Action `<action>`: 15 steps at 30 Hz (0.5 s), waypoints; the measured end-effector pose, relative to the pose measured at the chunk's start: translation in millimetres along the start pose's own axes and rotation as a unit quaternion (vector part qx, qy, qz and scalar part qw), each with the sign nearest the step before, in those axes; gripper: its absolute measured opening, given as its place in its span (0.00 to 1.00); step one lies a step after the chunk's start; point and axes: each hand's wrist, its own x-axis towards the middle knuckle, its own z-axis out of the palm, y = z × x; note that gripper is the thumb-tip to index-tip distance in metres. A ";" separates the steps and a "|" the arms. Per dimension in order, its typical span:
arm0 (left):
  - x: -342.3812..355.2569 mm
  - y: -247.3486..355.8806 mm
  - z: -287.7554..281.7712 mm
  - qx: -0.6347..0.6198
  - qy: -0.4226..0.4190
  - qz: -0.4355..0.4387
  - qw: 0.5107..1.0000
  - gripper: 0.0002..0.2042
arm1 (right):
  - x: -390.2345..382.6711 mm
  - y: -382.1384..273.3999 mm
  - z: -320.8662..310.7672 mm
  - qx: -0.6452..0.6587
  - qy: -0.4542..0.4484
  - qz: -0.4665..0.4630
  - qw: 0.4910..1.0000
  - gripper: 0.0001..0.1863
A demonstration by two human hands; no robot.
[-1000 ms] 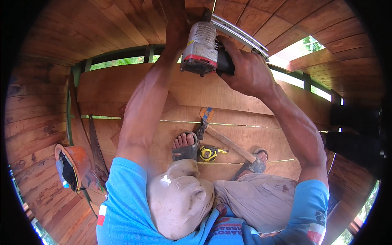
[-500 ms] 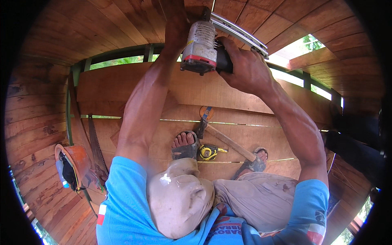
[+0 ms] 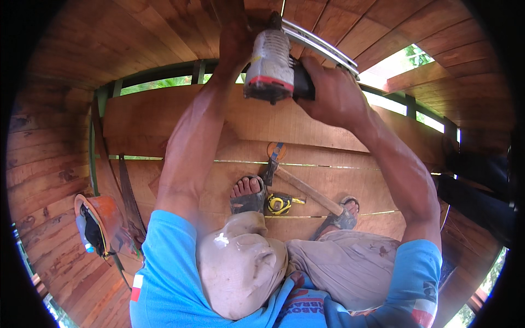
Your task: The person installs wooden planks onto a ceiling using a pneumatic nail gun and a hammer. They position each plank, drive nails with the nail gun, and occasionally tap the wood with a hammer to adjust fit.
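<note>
My right hand (image 3: 336, 93) is wrapped round the black handle of a nail gun (image 3: 269, 63), raised high in front of me. The nailer has a worn whitish body, a red band at its end and a long silver magazine that slants off to the right. My left hand (image 3: 235, 46) is up beside the tool's left side, close to the wooden boards overhead (image 3: 147, 33). Shadow hides its fingers, so I cannot make out what they touch.
Between my feet lie a hammer-like tool (image 3: 309, 191) with a wooden handle and a yellow tape measure (image 3: 280, 204). An orange hard hat (image 3: 104, 216) and a handsaw (image 3: 130, 191) are at the left. A wide plank (image 3: 306, 123) spans the front.
The nail gun has shifted slightly right and down, its body tilting a little, with my right hand still round the handle. My left hand has barely moved.
</note>
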 end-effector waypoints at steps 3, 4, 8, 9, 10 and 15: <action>-2.3 14.9 2.3 -0.137 -0.006 -0.014 0.990 0.23 | -28.9 -4.0 1.6 0.027 -0.021 -0.012 0.999 0.34; 2.7 17.9 0.6 0.009 0.013 0.013 1.000 0.31 | -37.4 -2.4 3.1 0.037 -0.055 -0.011 0.998 0.37; 8.3 20.4 -2.2 0.101 -0.039 -0.040 0.993 0.32 | -73.6 10.6 23.0 0.043 -0.181 0.087 0.979 0.39; 9.3 19.0 -3.1 0.101 -0.033 -0.030 0.994 0.32 | -80.9 16.4 30.1 0.036 -0.202 0.103 0.973 0.40; 9.0 17.6 -3.5 0.100 -0.027 -0.020 0.994 0.34 | -88.7 22.4 37.4 0.029 -0.223 0.118 0.967 0.41; 6.8 18.6 -5.6 0.063 -0.034 -0.041 0.997 0.35 | -124.7 53.0 67.2 0.006 -0.261 0.124 0.957 0.44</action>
